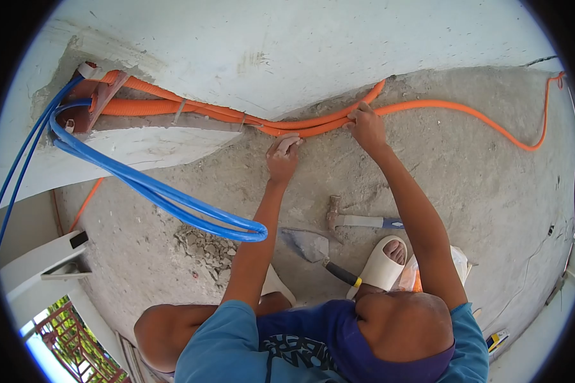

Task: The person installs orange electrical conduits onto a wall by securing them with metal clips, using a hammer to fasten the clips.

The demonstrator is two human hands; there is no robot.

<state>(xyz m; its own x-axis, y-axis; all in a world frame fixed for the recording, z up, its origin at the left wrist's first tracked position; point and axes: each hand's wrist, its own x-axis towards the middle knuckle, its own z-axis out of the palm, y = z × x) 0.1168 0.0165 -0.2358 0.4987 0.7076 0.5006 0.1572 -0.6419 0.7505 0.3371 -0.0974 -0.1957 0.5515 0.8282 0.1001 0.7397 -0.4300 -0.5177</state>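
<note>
Several orange corrugated conduits (220,113) run together along the foot of the wall, out of a red box (86,118) set into it. My right hand (367,127) is closed on one conduit, thumb and fingers pinching it where the run splits. Just below the bundle, my left hand (283,158) has curled fingers with pale dust on them, close against the lower conduit. What those fingers hold, if anything, I cannot make out. A thin tie (243,119) crosses the bundle to the left of my hands.
Blue tubing (166,195) loops from the box above my left forearm. On the concrete floor lie a hammer (358,221), a trowel (319,252) and a heap of rubble (204,252). One thinner orange conduit (485,121) snakes rightward. A plastic bag (410,274) sits beside my right foot.
</note>
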